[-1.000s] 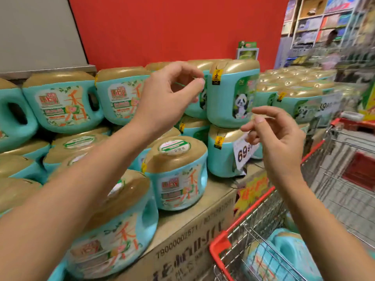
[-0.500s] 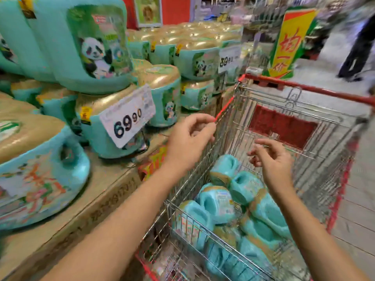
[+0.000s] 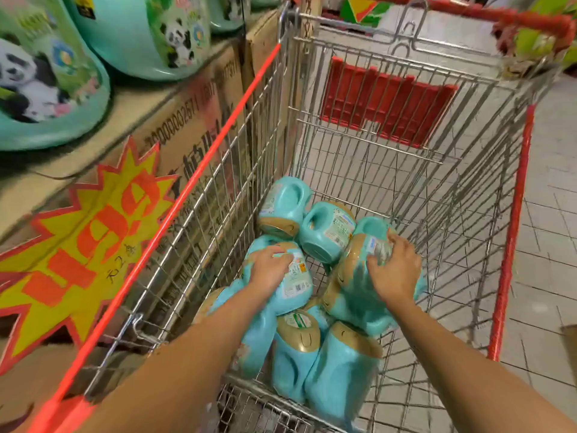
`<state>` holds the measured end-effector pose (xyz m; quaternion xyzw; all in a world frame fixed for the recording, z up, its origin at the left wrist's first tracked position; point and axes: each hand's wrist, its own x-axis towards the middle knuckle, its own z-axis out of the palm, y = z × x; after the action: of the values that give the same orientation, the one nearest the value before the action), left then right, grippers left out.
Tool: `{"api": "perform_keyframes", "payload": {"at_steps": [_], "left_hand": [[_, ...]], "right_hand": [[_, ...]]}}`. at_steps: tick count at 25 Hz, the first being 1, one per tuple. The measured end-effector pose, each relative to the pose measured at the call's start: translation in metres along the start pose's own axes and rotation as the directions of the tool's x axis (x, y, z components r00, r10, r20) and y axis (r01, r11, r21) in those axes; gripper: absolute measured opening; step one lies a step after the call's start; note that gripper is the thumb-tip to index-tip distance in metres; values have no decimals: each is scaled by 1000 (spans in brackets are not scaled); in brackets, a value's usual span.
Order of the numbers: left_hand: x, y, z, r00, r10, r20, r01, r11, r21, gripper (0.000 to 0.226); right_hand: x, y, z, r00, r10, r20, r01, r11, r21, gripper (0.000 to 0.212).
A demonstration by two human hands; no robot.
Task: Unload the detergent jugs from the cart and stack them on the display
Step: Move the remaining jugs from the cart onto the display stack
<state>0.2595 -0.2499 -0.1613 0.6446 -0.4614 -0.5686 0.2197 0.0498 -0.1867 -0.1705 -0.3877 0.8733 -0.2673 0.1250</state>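
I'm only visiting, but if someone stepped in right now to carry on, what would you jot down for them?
Left grip: laid on one jug in the cart; blur hides whether it holds.
Right grip: spread over another jug, equally unclear.
Done: display jugs stand on the display.
Left: the pile lies in the cart, none lifted yet.

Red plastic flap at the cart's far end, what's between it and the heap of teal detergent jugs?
Head view: only bare wire cart mesh separates the red plastic flap from the teal detergent jugs.
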Motion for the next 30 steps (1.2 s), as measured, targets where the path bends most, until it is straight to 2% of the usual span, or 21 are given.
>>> {"api": "perform_keyframes", "payload": {"at_steps": [2, 4, 6, 8, 11, 14, 17, 19, 20, 22, 23, 25, 28, 30], "left_hand": [[20, -12, 39, 992, -51, 115, 48, 998, 27, 30], [33, -22, 75, 955, -122, 271, 124, 992, 9, 45], [41, -37, 108, 875, -173, 452, 210, 977, -33, 65], [42, -51, 135, 842, -172, 511, 279, 950, -142, 81], [39, -61, 164, 928, -135, 347, 252, 913, -320, 90], [39, -57, 164, 968, -122, 218, 196, 912, -361, 66], [35, -51, 130, 981, -106, 163, 154, 936, -316, 52], [27, -39, 97, 990, -43, 131, 80, 952, -296, 58], [21, -32, 81, 994, -2, 107, 33, 955, -293, 64], [5, -9, 48, 994, 97, 43, -83, 963, -255, 70], [-7, 3, 33, 989, 145, 22, -136, 963, -232, 70], [-36, 26, 7, 969, 247, -7, -242, 946, -214, 72], [-83, 51, -24, 929, 363, -74, -367, 928, -63, 83], [-104, 60, -44, 894, 442, -72, -443, 896, -6, 78]], "right_hand": [[-1, 23, 11, 993, 117, 29, -111, 982, -153, 64], [-11, 35, 27, 988, 145, 49, -127, 955, -267, 66], [-14, 43, 38, 992, 120, 25, -107, 950, -293, 65], [-7, 46, 38, 989, 145, -11, -142, 949, -280, 65], [3, 48, 33, 980, 194, -44, -199, 947, -251, 53], [5, 43, 29, 981, 193, 7, -184, 944, -274, 53], [9, 32, 17, 971, 173, 166, -114, 943, -314, 65], [12, 21, 1, 929, 166, 332, -83, 965, -249, 80], [11, 17, -8, 899, 111, 423, -18, 976, -217, 91], [5, 1, -27, 839, -51, 542, 85, 996, -38, 107], [-3, -8, -35, 819, -126, 559, 79, 991, 108, 111], [-23, -29, -47, 835, -231, 499, 55, 938, 343, 117], [-54, -59, -64, 893, -260, 366, 78, 893, 444, 125], [-70, -70, -78, 910, -223, 350, -21, 818, 575, 120]]}}
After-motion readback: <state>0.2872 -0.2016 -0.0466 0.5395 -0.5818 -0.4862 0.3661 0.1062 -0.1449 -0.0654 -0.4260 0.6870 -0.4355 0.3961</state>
